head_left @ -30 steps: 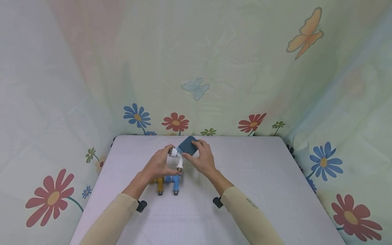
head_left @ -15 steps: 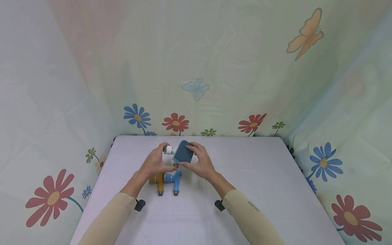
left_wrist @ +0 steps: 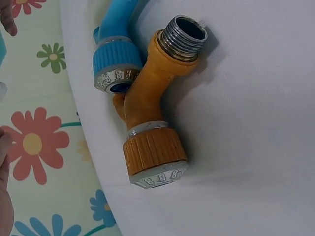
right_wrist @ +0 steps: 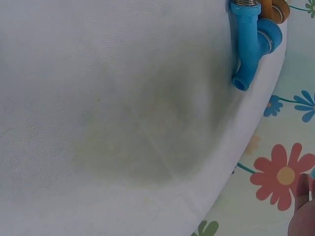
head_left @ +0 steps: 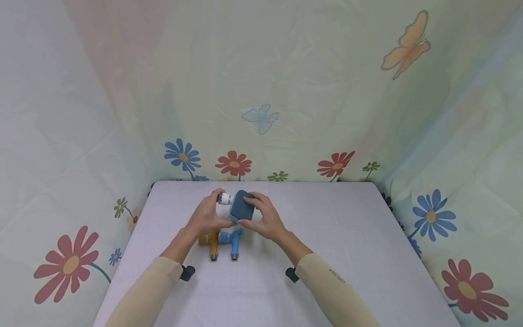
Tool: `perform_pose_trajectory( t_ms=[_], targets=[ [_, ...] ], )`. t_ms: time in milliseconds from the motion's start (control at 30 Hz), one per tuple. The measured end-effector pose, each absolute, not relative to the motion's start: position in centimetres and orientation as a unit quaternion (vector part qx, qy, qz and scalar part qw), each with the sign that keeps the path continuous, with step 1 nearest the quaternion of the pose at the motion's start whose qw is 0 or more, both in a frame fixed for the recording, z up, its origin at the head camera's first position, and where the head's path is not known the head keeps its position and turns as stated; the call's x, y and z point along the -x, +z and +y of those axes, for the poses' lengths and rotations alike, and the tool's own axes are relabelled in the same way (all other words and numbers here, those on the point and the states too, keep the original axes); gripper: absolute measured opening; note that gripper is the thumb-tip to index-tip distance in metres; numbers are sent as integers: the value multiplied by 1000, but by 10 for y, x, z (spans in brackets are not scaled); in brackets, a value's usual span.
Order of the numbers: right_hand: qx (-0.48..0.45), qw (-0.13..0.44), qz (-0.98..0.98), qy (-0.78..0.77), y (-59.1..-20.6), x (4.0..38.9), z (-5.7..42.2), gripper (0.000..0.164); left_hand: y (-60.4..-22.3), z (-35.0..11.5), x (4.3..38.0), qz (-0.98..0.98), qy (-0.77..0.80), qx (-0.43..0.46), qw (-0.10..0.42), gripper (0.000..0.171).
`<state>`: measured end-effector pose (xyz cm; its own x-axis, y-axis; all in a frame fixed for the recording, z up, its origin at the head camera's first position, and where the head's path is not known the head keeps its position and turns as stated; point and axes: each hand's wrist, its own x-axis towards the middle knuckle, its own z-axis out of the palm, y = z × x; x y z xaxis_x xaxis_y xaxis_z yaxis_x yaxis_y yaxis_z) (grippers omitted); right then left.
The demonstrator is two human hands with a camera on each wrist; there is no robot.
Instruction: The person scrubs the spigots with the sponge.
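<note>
My left hand [head_left: 206, 215] grips a white tap by its ends, fingers at the ribbed knob [head_left: 224, 198] and thumb at the lower end. My right hand [head_left: 265, 220] pinches a dark blue, rounded square sponge-like pad [head_left: 243, 206] with a lighter blue underside. The pad lies over the tap's body and hides most of it. On the table below, an orange tap [left_wrist: 147, 103] and a blue tap [right_wrist: 247, 44] lie side by side. Only slivers of the hands show at the edges of both wrist views.
A white cloth [head_left: 347, 254] covers the table. Behind and beside it hang curtains [head_left: 310, 91] printed with flowers and butterflies. Dark wrist mounts [head_left: 187, 273] sit under both sleeves.
The pad has moved left and down over the white tap, covering its bent spout. The left hand has shifted slightly left with the tap. The orange and blue taps stay put.
</note>
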<state>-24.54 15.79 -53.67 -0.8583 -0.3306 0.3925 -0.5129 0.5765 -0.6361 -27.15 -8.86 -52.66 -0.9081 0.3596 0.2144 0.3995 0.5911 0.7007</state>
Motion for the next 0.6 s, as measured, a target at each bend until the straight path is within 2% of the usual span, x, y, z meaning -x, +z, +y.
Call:
perform_pose_trajectory(
  t_ms=[600],
  targets=[
    [-233,110,-885,387,-537,251,158,73,-525,-88,270,-887,-402,225,30,95]
  ],
)
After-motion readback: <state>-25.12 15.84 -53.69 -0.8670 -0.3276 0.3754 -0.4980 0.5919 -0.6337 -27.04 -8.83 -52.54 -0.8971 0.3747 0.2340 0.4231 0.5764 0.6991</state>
